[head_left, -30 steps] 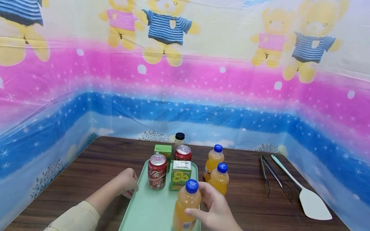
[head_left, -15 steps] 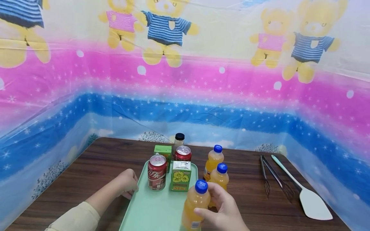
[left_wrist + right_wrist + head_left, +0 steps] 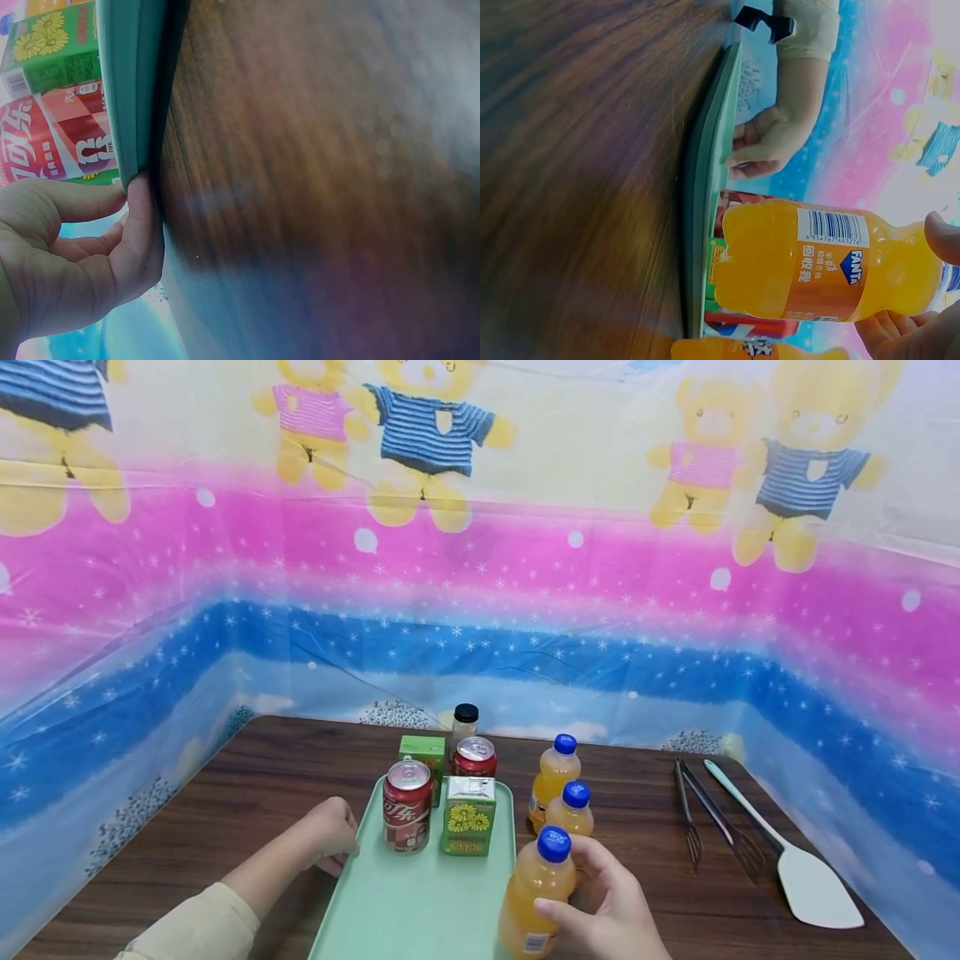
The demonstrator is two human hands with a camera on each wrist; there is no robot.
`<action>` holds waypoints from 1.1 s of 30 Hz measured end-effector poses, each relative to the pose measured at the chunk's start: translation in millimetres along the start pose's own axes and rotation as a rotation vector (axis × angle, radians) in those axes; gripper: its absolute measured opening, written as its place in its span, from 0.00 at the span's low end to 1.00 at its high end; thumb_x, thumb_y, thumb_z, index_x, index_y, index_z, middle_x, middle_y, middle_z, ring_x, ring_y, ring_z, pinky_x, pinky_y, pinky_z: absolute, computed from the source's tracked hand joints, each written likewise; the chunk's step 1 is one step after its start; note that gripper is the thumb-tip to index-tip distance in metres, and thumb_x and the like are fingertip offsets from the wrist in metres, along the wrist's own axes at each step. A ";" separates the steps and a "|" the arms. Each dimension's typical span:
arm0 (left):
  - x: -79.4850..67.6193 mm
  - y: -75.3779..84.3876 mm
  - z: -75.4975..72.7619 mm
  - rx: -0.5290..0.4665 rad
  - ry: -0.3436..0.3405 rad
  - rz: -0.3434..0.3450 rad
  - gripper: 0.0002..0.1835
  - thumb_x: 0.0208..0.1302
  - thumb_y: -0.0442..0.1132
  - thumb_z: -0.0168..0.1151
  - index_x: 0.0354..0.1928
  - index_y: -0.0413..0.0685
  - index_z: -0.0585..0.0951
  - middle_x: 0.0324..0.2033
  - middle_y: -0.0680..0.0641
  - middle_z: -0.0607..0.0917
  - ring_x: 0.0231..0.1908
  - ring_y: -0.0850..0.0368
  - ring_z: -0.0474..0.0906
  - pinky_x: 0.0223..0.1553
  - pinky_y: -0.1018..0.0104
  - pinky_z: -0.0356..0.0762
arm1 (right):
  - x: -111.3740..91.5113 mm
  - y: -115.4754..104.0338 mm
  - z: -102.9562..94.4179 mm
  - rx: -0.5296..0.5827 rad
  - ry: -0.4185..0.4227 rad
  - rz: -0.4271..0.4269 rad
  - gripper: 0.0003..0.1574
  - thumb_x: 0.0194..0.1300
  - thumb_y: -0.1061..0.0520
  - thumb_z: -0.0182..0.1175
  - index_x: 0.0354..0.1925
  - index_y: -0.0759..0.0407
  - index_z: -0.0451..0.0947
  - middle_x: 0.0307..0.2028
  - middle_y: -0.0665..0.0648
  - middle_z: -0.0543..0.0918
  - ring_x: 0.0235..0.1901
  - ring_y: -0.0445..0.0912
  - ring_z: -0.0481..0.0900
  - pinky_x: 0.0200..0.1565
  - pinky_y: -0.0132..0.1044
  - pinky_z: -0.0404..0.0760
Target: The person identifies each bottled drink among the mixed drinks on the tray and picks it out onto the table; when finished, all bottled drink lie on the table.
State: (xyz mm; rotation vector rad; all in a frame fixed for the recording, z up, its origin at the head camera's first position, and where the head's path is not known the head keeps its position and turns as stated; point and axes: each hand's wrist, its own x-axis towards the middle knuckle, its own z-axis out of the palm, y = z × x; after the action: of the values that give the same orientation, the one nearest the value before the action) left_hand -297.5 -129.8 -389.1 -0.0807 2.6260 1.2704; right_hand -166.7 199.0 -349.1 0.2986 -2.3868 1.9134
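Note:
My right hand (image 3: pixel 615 902) grips an orange Fanta bottle (image 3: pixel 532 893) with a blue cap, thumb on one side and fingers round its neck end. The bottle is upright and overlaps the right edge of the pale green tray (image 3: pixel 412 910) in the head view; in the right wrist view its base (image 3: pixel 731 262) shows above table level. At the tray's left rim, my left hand (image 3: pixel 330 835) pinches the edge between thumb and finger, seen closely in the left wrist view. On the tray stand a red cola can (image 3: pixel 407 814) and a green drink carton (image 3: pixel 468 822) with yellow flowers.
Behind them are another green carton (image 3: pixel 423 747), a second red can (image 3: pixel 474 758) and a black-capped jar (image 3: pixel 466 718). Two more orange bottles, a rear one (image 3: pixel 558 772) and a nearer one (image 3: pixel 572 814), stand right of the tray. Dark-handled utensils (image 3: pixel 720 827) and a white spatula (image 3: pixel 817 889) lie further right.
My right hand has carried the Fanta bottle rightward, from over the tray to its right edge. The left hand has stayed at the tray's left rim.

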 end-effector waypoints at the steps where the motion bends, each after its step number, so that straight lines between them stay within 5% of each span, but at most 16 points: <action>1: 0.1 0.0 0.0 0.000 0.000 0.000 0.10 0.52 0.20 0.59 0.32 0.31 0.68 0.26 0.38 0.75 0.24 0.48 0.78 0.22 0.56 0.81 | -0.5 0.1 -0.8 -0.004 0.012 0.000 0.39 0.51 0.52 0.71 0.58 0.62 0.67 0.53 0.61 0.75 0.53 0.55 0.75 0.52 0.45 0.76; 21: 0.4 0.6 0.0 -0.006 -0.006 -0.006 0.10 0.52 0.20 0.59 0.33 0.31 0.68 0.26 0.38 0.75 0.24 0.48 0.78 0.22 0.56 0.82 | -6.9 6.8 -15.8 -0.038 0.193 0.003 0.31 0.47 0.63 0.72 0.51 0.61 0.73 0.46 0.57 0.80 0.46 0.51 0.79 0.47 0.43 0.80; 33: 0.4 0.0 0.0 -0.002 -0.003 -0.005 0.10 0.52 0.20 0.59 0.34 0.30 0.68 0.26 0.38 0.75 0.24 0.48 0.78 0.22 0.56 0.82 | -9.2 13.4 -21.6 -0.038 0.200 0.037 0.31 0.48 0.63 0.72 0.51 0.62 0.73 0.45 0.57 0.81 0.45 0.49 0.79 0.47 0.42 0.79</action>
State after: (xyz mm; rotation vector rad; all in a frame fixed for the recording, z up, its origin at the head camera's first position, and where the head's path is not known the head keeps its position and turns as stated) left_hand -297.9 -129.8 -389.2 -0.0859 2.6205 1.2698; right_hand -161.8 223.8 -358.7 0.0584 -2.3097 1.8148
